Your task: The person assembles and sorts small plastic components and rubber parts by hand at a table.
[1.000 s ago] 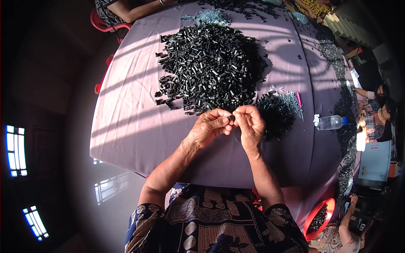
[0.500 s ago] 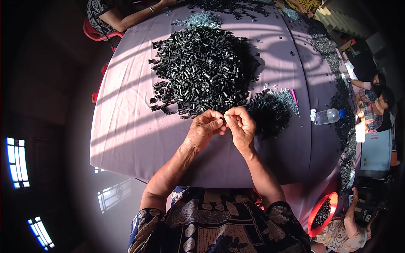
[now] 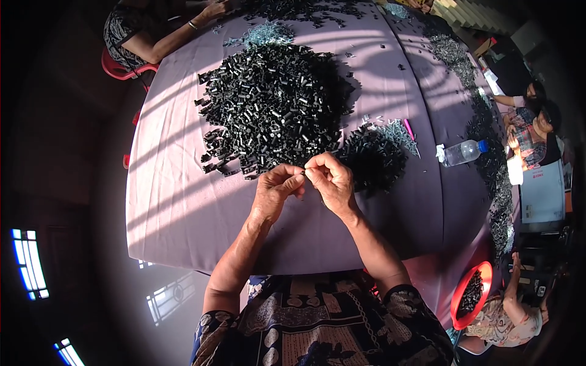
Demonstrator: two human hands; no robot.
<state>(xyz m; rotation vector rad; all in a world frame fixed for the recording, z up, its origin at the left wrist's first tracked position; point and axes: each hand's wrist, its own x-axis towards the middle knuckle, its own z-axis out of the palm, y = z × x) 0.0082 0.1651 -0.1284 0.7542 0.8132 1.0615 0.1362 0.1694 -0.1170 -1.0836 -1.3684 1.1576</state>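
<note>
Fingertips of my left hand (image 3: 274,189) and my right hand (image 3: 333,184) meet just in front of a large heap of small black cylindrical parts (image 3: 274,110). Both hands are closed in a pinch on a tiny dark piece (image 3: 304,174), mostly hidden by the fingers, whose kind I cannot make out. To the right of my right hand lies a smaller pile of black parts (image 3: 373,161). Small clear or silvery pieces (image 3: 397,135) are spread along its far edge, beside a pink pen-like stick (image 3: 409,129).
A pink cloth covers the table (image 3: 183,207). A clear bottle with a blue cap (image 3: 463,152) lies on its side at the right. Pale small pieces (image 3: 265,34) sit behind the heap. A red basin (image 3: 473,296) holds dark parts at lower right. Other people sit around the table.
The view has shifted, so the heap and table sit slightly further left. My hands stay pinched together at the heap's near edge.
</note>
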